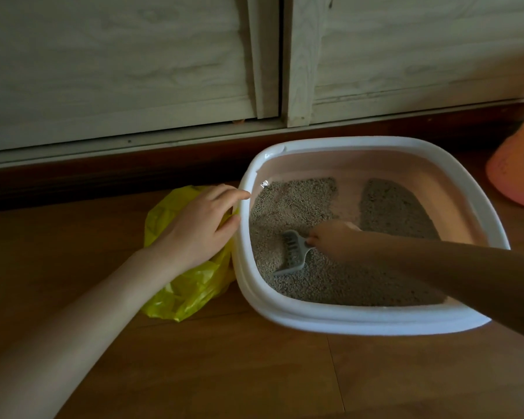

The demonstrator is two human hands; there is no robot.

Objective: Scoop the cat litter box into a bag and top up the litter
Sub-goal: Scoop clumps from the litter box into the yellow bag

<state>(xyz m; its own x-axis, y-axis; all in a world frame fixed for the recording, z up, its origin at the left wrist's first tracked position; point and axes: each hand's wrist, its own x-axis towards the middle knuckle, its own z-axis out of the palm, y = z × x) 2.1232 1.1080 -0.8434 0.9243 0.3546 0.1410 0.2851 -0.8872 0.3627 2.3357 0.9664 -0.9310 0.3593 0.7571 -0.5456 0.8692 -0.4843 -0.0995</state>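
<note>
A white-rimmed litter box [285, 309] with a pink inside sits on the wooden floor. Grey litter [294, 204] covers most of its bottom, with a bare pink strip in the far middle. My right hand [333, 240] is inside the box, shut on the handle of a grey slotted scoop [292, 252] whose blade lies in the litter. A yellow plastic bag [188, 285] lies crumpled on the floor against the box's left side. My left hand [200, 228] rests on the bag by the box's left rim, fingers spread.
Pale wooden cabinet doors [133, 71] and a dark baseboard [103, 176] run along the back. An orange-pink object [518, 167] stands at the right edge. Wooden floor [224, 373] stretches toward me in front of the box.
</note>
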